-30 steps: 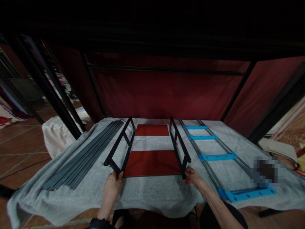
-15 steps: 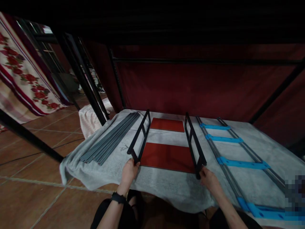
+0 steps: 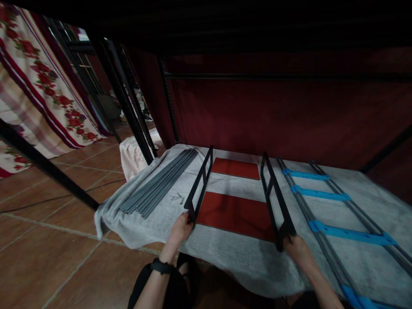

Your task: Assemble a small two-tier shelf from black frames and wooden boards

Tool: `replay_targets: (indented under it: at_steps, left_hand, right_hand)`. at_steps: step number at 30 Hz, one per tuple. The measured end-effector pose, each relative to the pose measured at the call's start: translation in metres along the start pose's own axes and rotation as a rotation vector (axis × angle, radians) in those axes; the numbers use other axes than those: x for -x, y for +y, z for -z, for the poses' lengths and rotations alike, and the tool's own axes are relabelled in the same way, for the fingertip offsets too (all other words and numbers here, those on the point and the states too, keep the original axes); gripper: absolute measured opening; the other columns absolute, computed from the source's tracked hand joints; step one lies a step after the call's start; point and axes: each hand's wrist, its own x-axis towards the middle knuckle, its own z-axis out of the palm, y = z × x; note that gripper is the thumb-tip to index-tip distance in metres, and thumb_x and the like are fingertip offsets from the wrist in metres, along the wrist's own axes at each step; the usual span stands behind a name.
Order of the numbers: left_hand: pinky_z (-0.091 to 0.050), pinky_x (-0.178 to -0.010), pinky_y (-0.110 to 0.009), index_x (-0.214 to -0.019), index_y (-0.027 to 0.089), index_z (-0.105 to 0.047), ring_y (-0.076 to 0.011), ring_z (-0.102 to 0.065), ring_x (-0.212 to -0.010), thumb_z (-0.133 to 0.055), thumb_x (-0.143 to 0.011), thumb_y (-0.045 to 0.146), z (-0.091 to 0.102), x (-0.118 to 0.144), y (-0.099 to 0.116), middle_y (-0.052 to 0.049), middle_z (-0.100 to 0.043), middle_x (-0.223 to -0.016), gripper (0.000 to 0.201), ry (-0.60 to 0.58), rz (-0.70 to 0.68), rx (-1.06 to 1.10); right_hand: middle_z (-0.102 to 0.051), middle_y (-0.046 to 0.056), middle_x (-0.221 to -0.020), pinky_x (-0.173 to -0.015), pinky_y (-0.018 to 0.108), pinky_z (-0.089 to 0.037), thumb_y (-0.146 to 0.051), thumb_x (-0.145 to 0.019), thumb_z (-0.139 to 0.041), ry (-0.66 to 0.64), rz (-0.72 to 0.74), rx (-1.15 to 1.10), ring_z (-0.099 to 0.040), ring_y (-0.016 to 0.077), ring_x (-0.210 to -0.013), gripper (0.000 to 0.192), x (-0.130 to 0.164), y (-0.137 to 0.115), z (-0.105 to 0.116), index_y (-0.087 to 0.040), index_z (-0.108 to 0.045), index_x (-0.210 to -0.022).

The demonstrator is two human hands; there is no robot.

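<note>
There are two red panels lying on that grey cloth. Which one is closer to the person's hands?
The larger-looking near red panel, between the two black frames. It lies just beyond the left hand and right hand; the far red panel lies farther back, by the dark red curtain.

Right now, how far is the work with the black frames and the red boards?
Looks done: two red boards lie flat on the grey cloth, with a black side frame standing at each side. In hand: the left hand holds the near end of the left frame, and the right hand holds the other frame. Untouched: the grey rods, small screws and blue-runged ladder piece.
</note>
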Motion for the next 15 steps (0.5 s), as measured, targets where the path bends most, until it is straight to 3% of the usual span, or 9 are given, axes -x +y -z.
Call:
replay_targets:
  at_steps: [4, 6, 8, 11, 13, 15]
  left_hand:
    - [-0.045, -0.073, -0.023, -0.086, 0.012, -0.064, -0.0171, -0.064, -0.083, -0.042, -0.071, -0.007, 0.006, -0.003, -0.002, -0.006, -0.069, -0.084, 0.033, -0.032, -0.006, 0.154]
    - [-0.045, -0.072, -0.024, -0.083, 0.012, -0.065, -0.0177, -0.064, -0.081, -0.042, -0.07, -0.005, 0.009, -0.006, 0.0, -0.006, -0.069, -0.082, 0.031, 0.039, 0.036, 0.218]
    - [-0.045, -0.071, -0.025, -0.087, 0.012, -0.066, -0.0178, -0.063, -0.078, -0.043, -0.071, -0.002, 0.013, -0.009, 0.002, -0.006, -0.069, -0.081, 0.031, 0.188, 0.064, 0.319]
    - [-0.046, -0.068, -0.025, -0.092, 0.013, -0.066, -0.0174, -0.063, -0.074, -0.05, -0.072, 0.006, 0.015, -0.016, 0.003, -0.006, -0.068, -0.082, 0.027, 0.356, 0.071, 0.61]
    - [-0.046, -0.063, -0.025, -0.09, 0.012, -0.066, -0.0171, -0.062, -0.069, -0.055, -0.073, 0.015, 0.013, -0.019, 0.005, -0.006, -0.068, -0.079, 0.021, 0.353, 0.082, 0.764]
    - [-0.047, -0.061, -0.026, -0.09, 0.012, -0.066, -0.017, -0.062, -0.065, -0.061, -0.075, 0.028, 0.01, -0.021, 0.008, -0.006, -0.067, -0.076, 0.023, 0.306, 0.111, 0.883]
  right_hand:
    - [-0.07, 0.013, -0.103, -0.087, 0.033, -0.048, -0.021, -0.081, -0.04, 0.029, -0.032, -0.136, -0.066, 0.0268, -0.104, 0.033, -0.002, 0.0, 0.005, -0.017, -0.063, -0.104]
    - [-0.07, 0.012, -0.1, -0.086, 0.033, -0.048, -0.024, -0.082, -0.042, 0.023, -0.034, -0.224, -0.066, 0.0262, -0.102, 0.029, -0.001, 0.0, 0.011, -0.018, -0.063, -0.101]
    - [-0.07, 0.011, -0.1, -0.084, 0.033, -0.048, -0.028, -0.084, -0.044, 0.092, -0.012, -0.311, -0.066, 0.0247, -0.099, 0.027, 0.002, -0.002, 0.02, -0.018, -0.062, -0.101]
    - [-0.068, 0.01, -0.098, -0.079, 0.034, -0.048, -0.036, -0.088, -0.046, 0.382, 0.019, -0.417, -0.064, 0.023, -0.091, 0.028, 0.013, -0.016, 0.042, -0.017, -0.062, -0.102]
    - [-0.066, 0.009, -0.096, -0.079, 0.034, -0.047, -0.037, -0.088, -0.05, 0.627, 0.084, -0.432, -0.062, 0.0223, -0.089, 0.026, 0.029, -0.038, 0.059, -0.017, -0.063, -0.098]
    - [-0.065, 0.007, -0.094, -0.082, 0.034, -0.047, -0.033, -0.088, -0.055, 0.743, 0.254, -0.42, -0.062, 0.021, -0.09, 0.017, 0.049, -0.073, 0.072, -0.019, -0.065, -0.091]
